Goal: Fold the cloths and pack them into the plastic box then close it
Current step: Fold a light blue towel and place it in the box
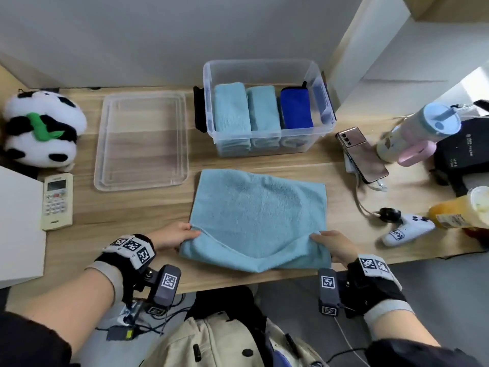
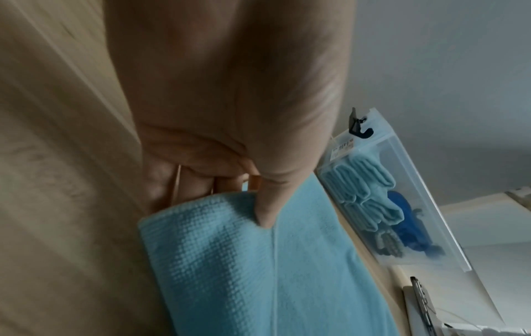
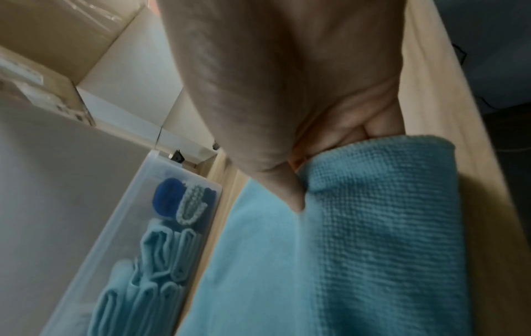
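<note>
Pinching the near edge of a light blue microfibre cloth (image 1: 258, 215), the left hand (image 1: 172, 236) grips the near left corner and the right hand (image 1: 334, 246) grips the near right corner, each thumb on top of the fabric with the fingers curled beneath. The cloth lies spread on the pale wooden desk (image 1: 127, 207), its near strip raised and doubled back over itself, sagging in the middle between the two hands.

Just beyond the cloth's far edge stands the clear plastic storage box (image 1: 321, 102), open. Inside it two folded light blue cloths (image 1: 231, 107) stand side by side on the left, with a folded dark blue cloth (image 1: 295, 108) to their right. The right wrist view seems to show a white knitted piece beside the dark blue one, though blur makes that unsure.

The box's clear plastic lid (image 1: 141, 141) lies flat on the desk left of the box. Further left sit a black-and-white panda plush (image 1: 39, 128) and a white remote control (image 1: 57, 201). A rose-coloured smartphone (image 1: 363, 154) lies to the right of the box.
</note>
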